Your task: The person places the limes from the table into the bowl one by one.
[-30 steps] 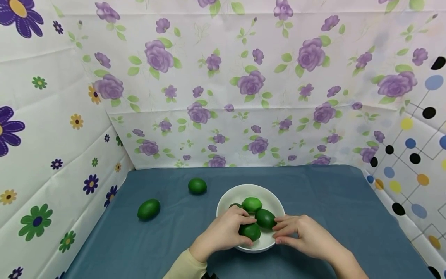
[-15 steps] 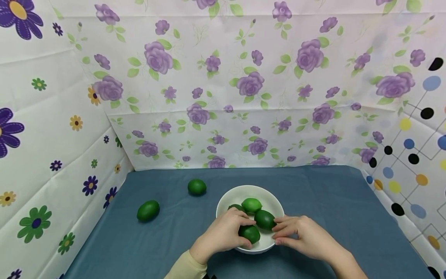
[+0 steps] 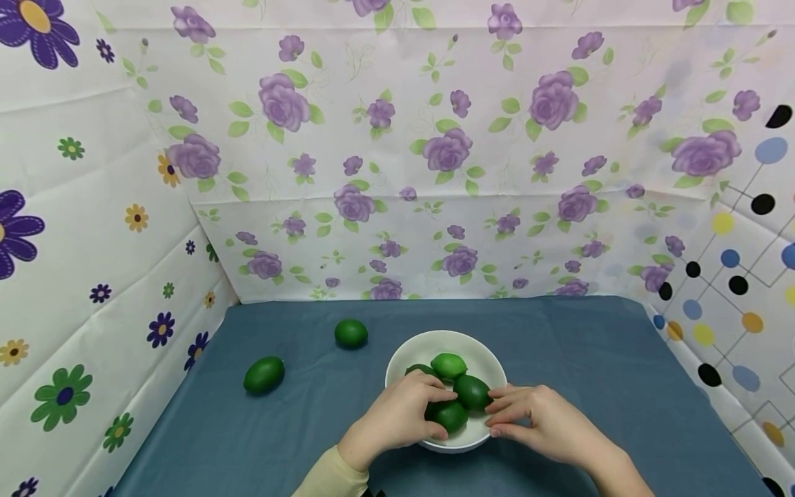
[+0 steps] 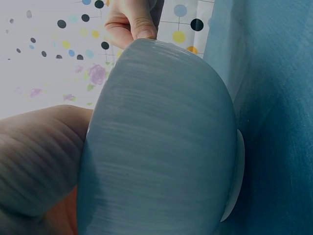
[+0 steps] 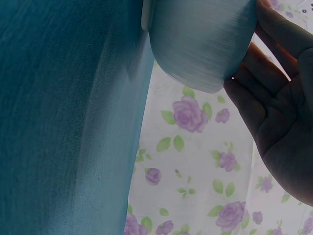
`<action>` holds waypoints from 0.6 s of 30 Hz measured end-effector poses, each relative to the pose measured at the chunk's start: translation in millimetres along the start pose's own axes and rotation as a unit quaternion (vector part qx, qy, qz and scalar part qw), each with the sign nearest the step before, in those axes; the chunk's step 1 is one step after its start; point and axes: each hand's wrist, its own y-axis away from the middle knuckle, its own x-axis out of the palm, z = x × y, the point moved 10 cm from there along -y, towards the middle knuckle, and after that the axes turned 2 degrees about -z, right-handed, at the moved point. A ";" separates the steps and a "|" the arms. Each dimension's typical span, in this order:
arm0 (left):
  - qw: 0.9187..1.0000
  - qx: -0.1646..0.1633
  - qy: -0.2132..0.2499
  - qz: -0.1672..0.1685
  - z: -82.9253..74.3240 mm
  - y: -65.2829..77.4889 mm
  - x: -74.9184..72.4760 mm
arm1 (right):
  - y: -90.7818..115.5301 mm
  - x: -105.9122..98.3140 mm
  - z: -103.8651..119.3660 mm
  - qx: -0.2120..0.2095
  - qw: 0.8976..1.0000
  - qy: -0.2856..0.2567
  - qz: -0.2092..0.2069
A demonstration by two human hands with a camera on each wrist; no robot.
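- Left hand [image 3: 405, 408], nearer: thumb and forefinger either side of front lime [image 3: 451, 418], grip unclear.
- Front lime: inside bowl [image 3: 478, 352], three o'clock from that hand, axis part-hidden.
- Right hand [image 3: 539, 418]: loose fingertips at bowl's four o'clock.

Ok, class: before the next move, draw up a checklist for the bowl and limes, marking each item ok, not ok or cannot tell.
1. Bowl upright on the cloth: ok.
2. Right hand touching the bowl: ok, fingers at its edge.
3. Left hand clear of the bowl: not ok, it reaches in.
4. Near lime firmly held by that hand: cannot tell.
5. All limes inside: not ok, the far lime and left lime lie outside.
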 end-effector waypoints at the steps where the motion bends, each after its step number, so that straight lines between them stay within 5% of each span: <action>1: 1.000 0.002 0.000 -0.001 -0.2 -0.1 -0.1 | 0.0 0.2 -0.2 0.001 1.000 -0.001 0.000; 18: 1.000 0.020 -0.011 -0.019 -1.9 1.5 -5.5 | 0.3 0.6 1.5 -0.005 1.000 0.004 -0.001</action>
